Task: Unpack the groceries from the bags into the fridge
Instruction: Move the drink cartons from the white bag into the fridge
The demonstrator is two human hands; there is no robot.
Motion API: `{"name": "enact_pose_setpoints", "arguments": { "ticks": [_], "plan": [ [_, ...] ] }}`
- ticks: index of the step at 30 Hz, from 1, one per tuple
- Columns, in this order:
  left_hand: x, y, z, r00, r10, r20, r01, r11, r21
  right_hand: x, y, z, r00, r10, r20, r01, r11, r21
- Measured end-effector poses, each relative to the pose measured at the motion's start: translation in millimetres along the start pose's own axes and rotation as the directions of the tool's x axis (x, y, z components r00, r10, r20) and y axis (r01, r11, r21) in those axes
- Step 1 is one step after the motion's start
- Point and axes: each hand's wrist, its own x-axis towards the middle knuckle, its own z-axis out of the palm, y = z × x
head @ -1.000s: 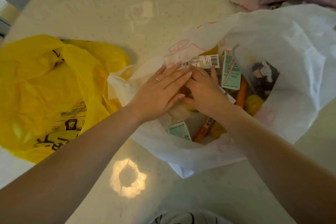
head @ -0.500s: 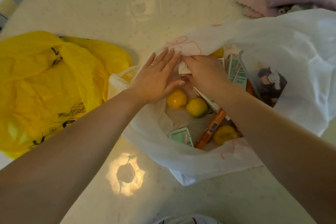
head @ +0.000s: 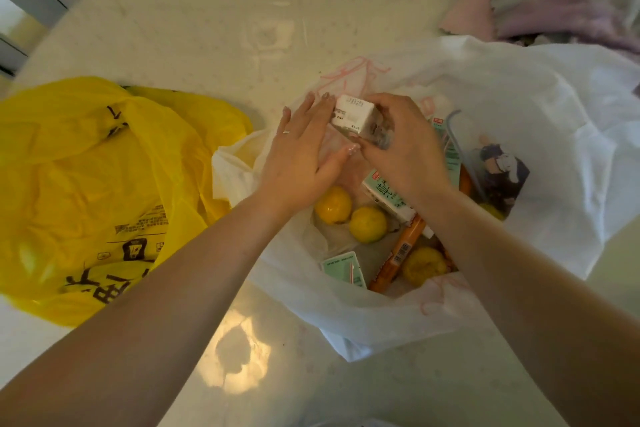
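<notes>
- The right hand (head: 401,149), in the middle of the frame, holds a small white carton (head: 353,118) above the open white bag (head: 485,156); its fingers and thumb are curled around the right end of the carton.
- The left hand (head: 301,156) is just left of the carton with its fingers straight and spread; the fingertips touch the left side of the carton, and the hand grips nothing.
- The white bag lies on the pale table (head: 207,38), from the centre to the right of the frame, with its mouth wide open.
- Inside the bag, below the hands, there are two yellow citrus fruits (head: 349,215) touching each other, and a third one (head: 423,265) lower right.
- A green and white drink carton (head: 391,196) lies partly under the right wrist, and another green carton (head: 343,267) is near the lower edge of the bag mouth.
- An orange sausage stick (head: 398,253) with a barcode lies between the fruits.
- A yellow bag (head: 86,184) lies crumpled on the table at the left of the frame, touching the white bag.
- Pink and grey cloth (head: 554,3) is in the upper right corner.
</notes>
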Motion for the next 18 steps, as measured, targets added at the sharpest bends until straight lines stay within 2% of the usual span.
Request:
{"name": "enact_pose_setpoints", "arguments": {
  "ticks": [2, 5, 9, 14, 18],
  "plan": [
    [-2, 9, -1, 0.998, -0.049, -0.036, 0.047, 0.997, -0.054, -2, -4, 4, 0.996, 0.083, -0.018, -0.081, 0.992, 0.101],
    [-4, 16, 3, 0.988, -0.149, -0.033, 0.146, 0.986, -0.08, -9, -4, 14, 0.986, 0.159, 0.054, -0.167, 0.961, 0.222],
    [-6, 18, 8, 0.969, -0.247, -0.015, 0.242, 0.958, -0.151, -13, 2, 15, 0.984, 0.124, 0.13, -0.145, 0.975, 0.17],
    [-7, 17, 5, 0.959, -0.278, -0.049, 0.26, 0.938, -0.231, -15, 10, -14, 0.977, 0.142, 0.161, -0.136, 0.99, -0.047],
    [-11, 8, -1, 0.957, -0.166, -0.239, 0.109, 0.966, -0.234, -26, 21, -31, 0.937, 0.219, 0.272, -0.116, 0.93, -0.35]
  ]
}}
